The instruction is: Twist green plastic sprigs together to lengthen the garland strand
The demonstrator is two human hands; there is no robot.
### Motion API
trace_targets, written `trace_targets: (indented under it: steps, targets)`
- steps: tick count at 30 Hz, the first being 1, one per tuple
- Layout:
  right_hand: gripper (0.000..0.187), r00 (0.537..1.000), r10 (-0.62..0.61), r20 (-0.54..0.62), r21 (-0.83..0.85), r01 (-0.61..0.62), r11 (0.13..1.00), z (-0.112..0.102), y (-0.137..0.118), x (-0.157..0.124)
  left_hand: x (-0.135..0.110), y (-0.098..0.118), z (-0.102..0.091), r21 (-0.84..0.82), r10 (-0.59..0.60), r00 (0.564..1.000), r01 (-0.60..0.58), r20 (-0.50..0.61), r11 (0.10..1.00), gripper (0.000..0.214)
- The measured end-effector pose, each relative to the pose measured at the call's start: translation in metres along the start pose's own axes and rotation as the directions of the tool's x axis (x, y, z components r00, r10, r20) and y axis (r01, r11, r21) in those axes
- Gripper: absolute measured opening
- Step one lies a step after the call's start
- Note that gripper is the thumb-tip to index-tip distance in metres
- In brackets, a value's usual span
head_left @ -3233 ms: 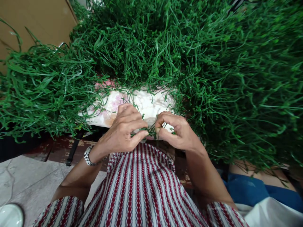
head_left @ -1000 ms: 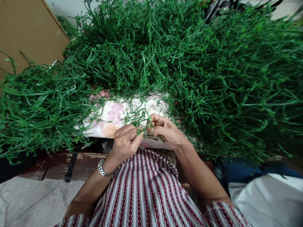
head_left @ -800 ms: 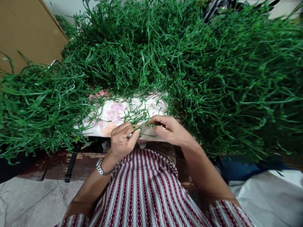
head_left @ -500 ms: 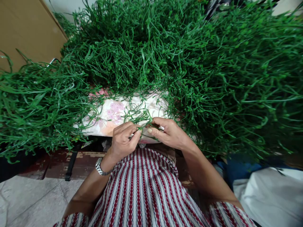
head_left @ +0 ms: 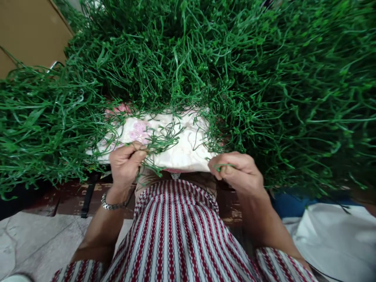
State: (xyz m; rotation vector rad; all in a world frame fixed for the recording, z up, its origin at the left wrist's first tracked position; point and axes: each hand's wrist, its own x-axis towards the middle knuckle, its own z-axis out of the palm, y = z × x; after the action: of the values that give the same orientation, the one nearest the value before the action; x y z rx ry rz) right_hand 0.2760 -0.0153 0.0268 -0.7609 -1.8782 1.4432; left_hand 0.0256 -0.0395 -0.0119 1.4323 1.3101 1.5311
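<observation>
My left hand point(head_left: 126, 162), with a metal watch on the wrist, pinches a small bunch of thin green stems point(head_left: 161, 141) over a flowered white cloth point(head_left: 182, 156). The bunch spreads to the right from my fingertips, and some of it hangs below them. Over the cloth's right edge, my right hand point(head_left: 237, 172) is closed, with a short bit of green stem point(head_left: 225, 166) showing between thumb and fingers. Stray stems lie on the cloth. The exact kind of plant I cannot make out.
A large heap of green stems point(head_left: 176, 70) surrounds the cloth at the back and both sides. Below it is a worn brown wooden bench point(head_left: 70, 201) with a black strap point(head_left: 88, 197). A white bag point(head_left: 337, 235) lies at lower right, a tan panel point(head_left: 29, 35) at upper left.
My hands were close together at the bunch and are now wide apart. The left moved left with the bunch; the right moved right and closed around a bit of stem.
</observation>
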Motion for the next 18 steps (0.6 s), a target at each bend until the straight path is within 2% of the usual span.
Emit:
trace_targets:
  steps: [3, 5, 9, 13, 15, 18]
  targets:
    - [0.03, 0.999, 0.001, -0.044, -0.16, -0.008, 0.987, 0.001, 0.002, 0.003, 0.002, 0.004, 0.006, 0.057, 0.024, 0.981, -0.036, 0.193, 0.998, 0.007]
    - [0.027, 0.998, -0.008, -0.055, -0.263, -0.006, 0.965, 0.008, 0.007, 0.011, 0.001, 0.009, 0.013, 0.066, -0.01, 0.972, -0.006, 0.233, 0.998, 0.009]
    - [0.024, 0.993, 0.033, -0.117, -0.297, -0.067, 0.952, 0.026, 0.013, 0.027, -0.004, 0.012, 0.023, 0.028, -0.042, 0.978, 0.037, 0.204, 0.999, 0.012]
    - [0.023, 0.996, 0.073, -0.053, -0.088, -0.077, 0.993, 0.039, 0.013, 0.032, -0.007, 0.011, 0.028, 0.079, 0.068, 0.982, -0.083, 0.176, 0.993, 0.003]
    - [0.027, 0.99, 0.107, -0.091, -0.016, -0.109, 0.994, 0.045, 0.013, 0.033, -0.008, 0.011, 0.031, 0.144, 0.122, 0.981, -0.144, 0.153, 0.979, 0.006]
    - [0.026, 0.968, 0.163, -0.19, -0.018, -0.17, 0.985, 0.053, 0.016, 0.033, -0.009, 0.011, 0.037, 0.175, 0.199, 0.975, -0.215, 0.103, 0.961, 0.011]
